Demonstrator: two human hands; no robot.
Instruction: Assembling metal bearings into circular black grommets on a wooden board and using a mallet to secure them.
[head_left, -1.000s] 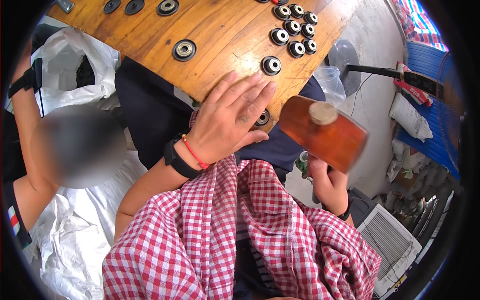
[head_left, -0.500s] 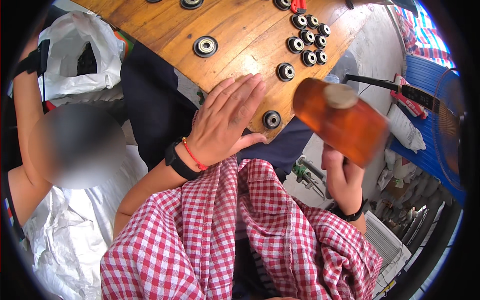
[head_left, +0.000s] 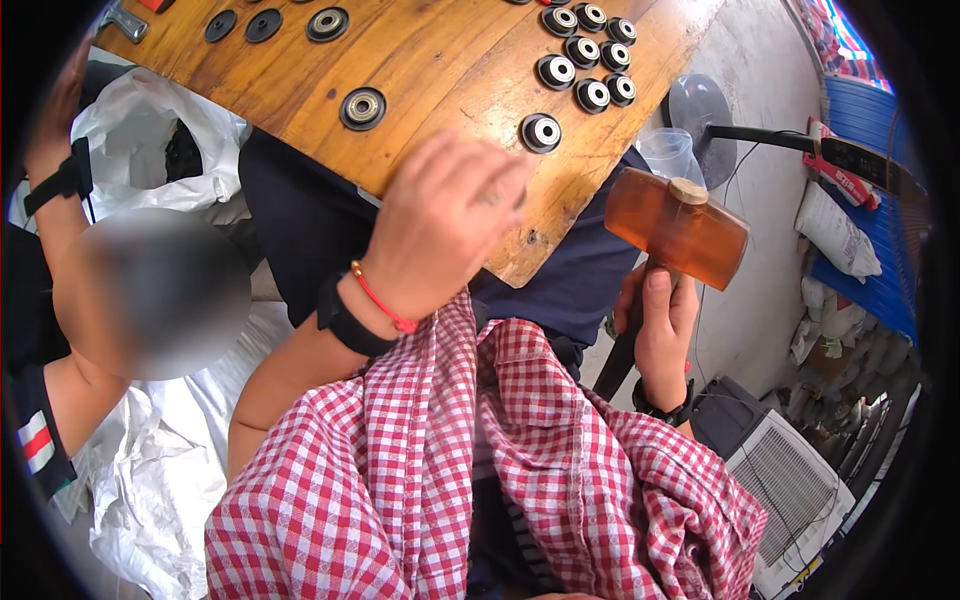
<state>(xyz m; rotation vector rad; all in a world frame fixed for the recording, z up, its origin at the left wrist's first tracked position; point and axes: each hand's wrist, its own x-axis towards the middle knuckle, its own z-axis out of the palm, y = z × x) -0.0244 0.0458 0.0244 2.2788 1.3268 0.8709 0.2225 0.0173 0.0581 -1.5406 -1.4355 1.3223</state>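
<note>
My left hand (head_left: 445,210), smeared by motion, is curled over the near part of the wooden table (head_left: 470,70). A dark edge shows at its fingertips, apparently a small black wheel mostly hidden by the fingers. My right hand (head_left: 664,320) grips the dark handle of a mallet with a translucent amber head (head_left: 675,228), held up off the table's right edge. Just beyond my left hand lies a black wheel with a metal bearing (head_left: 541,132). Another bearing wheel (head_left: 362,108) lies farther left.
Several bearing wheels (head_left: 583,52) cluster at the far right of the table. Black discs (head_left: 263,25) and a hammer (head_left: 128,22) lie far left. A co-worker's arm (head_left: 75,290) and a white sack (head_left: 110,120) are at left. A clear plastic cup (head_left: 672,155) stands beyond the mallet.
The wheel at the table's near corner is gone from there. My left hand has gone from flat to curled. The mallet, blurred before, now shows clearly. The view has shifted slightly.
</note>
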